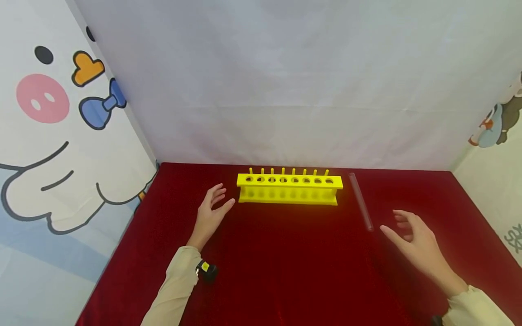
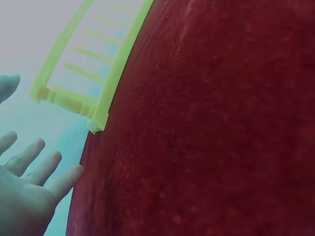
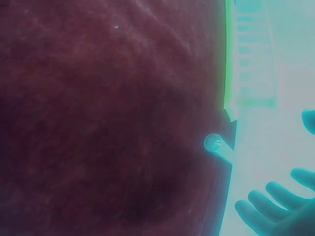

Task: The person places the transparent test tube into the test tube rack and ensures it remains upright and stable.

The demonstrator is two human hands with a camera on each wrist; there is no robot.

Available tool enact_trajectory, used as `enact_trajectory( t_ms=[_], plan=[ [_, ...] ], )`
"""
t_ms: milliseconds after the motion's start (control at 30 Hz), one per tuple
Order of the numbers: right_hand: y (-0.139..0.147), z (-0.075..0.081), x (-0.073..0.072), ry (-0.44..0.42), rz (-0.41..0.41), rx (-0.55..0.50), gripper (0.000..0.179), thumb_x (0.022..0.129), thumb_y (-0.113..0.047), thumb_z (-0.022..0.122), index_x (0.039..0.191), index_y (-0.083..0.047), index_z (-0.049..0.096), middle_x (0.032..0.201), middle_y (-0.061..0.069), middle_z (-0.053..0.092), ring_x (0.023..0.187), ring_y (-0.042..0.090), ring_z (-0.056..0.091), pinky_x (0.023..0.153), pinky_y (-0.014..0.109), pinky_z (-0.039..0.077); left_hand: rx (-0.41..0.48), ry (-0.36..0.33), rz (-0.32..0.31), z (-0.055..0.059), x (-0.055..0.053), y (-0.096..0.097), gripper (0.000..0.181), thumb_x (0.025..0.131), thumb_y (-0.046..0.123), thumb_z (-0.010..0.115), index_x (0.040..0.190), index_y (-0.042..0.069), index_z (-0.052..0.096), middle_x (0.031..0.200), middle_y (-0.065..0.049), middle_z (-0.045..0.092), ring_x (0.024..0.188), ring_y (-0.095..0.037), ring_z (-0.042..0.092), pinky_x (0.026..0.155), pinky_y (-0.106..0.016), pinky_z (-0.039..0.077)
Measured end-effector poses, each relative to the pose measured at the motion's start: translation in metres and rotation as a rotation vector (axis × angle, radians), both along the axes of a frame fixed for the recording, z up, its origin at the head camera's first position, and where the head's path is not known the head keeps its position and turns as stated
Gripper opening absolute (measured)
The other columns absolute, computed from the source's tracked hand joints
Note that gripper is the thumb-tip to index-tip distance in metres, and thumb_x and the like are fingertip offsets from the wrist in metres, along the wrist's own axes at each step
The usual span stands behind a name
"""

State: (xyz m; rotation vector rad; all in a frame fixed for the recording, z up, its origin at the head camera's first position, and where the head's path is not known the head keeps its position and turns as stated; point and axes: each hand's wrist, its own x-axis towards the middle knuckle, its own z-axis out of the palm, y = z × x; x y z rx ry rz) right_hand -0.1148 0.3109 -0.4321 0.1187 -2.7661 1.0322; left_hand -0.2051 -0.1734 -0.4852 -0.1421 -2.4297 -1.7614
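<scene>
Rack [image 1: 289, 185] upright on red cloth [image 1: 285, 262], holes up, presumably to take tubes; pegs [image 1: 283, 171] line its back. Clear tube [image 1: 361, 202] lies flat right of rack, likely can't stand alone. Left hand [image 1: 209, 218] just left of rack, right hand [image 1: 422, 246] farther right, past tube; both relaxed, gripping nothing. White curtain [image 1: 306, 81] behind rack; no obstacle seen between right hand and tube.

bright yellow rack [image 1: 289, 182], deep red cloth [image 1: 261, 262], clear tube [image 1: 361, 201], cream sleeves [image 1: 175, 283], plain whitish backdrop [image 1: 302, 81], cartoon-patterned side panel [image 1: 81, 167]
</scene>
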Motion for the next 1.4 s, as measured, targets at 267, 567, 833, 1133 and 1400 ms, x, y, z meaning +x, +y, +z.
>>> enact_trajectory(
  t_ms=[267,567,833,1133,1400],
  plan=[
    [-0.004,0.0,-0.008,-0.007,0.019,-0.002,0.058,0.089,-0.032,0.065,0.134,-0.003,0.044,0.122,0.022,0.052,0.102,0.036,0.053,0.071,0.01,0.042,0.037,-0.007,-0.033,-0.005,-0.01,0.0,0.062,0.089,0.04,0.065,0.142,0.026,0.037,0.139,-0.006,0.046,0.127,-0.027,0.044,0.103,-0.049,0.035],
    [-0.005,0.001,-0.018,-0.003,0.022,-0.001,0.057,0.09,-0.032,0.064,0.134,-0.002,0.044,0.121,0.023,0.052,0.099,0.037,0.055,0.078,0.04,0.051,0.042,0.007,-0.027,-0.003,-0.021,0.005,0.061,0.088,0.042,0.065,0.141,0.027,0.039,0.137,-0.004,0.048,0.124,-0.024,0.047,0.104,-0.047,0.034],
    [-0.004,0.002,-0.023,-0.012,0.011,0.002,0.058,0.09,-0.034,0.064,0.133,-0.001,0.044,0.12,0.023,0.052,0.099,0.038,0.055,0.079,0.052,0.049,0.068,0.027,-0.064,0.0,-0.03,0.01,0.061,0.089,0.036,0.066,0.142,0.024,0.039,0.139,-0.01,0.047,0.126,-0.03,0.045,0.102,-0.048,0.037],
    [-0.008,0.005,-0.031,-0.01,0.017,-0.019,0.058,0.09,-0.034,0.064,0.132,0.0,0.043,0.12,0.025,0.052,0.102,0.041,0.054,0.081,0.058,0.047,0.08,0.008,-0.104,0.029,-0.023,0.022,0.056,0.092,0.017,0.063,0.142,0.01,0.039,0.14,-0.021,0.043,0.126,-0.039,0.042,0.102,-0.052,0.035],
    [-0.01,0.006,-0.041,-0.022,0.029,-0.016,0.059,0.09,-0.035,0.063,0.132,0.001,0.043,0.121,0.026,0.051,0.103,0.041,0.052,0.082,0.059,0.047,0.085,-0.028,-0.088,0.007,-0.041,0.024,0.056,0.092,0.03,0.063,0.142,0.02,0.041,0.134,-0.01,0.051,0.12,-0.026,0.05,0.098,-0.042,0.043]
  ],
)
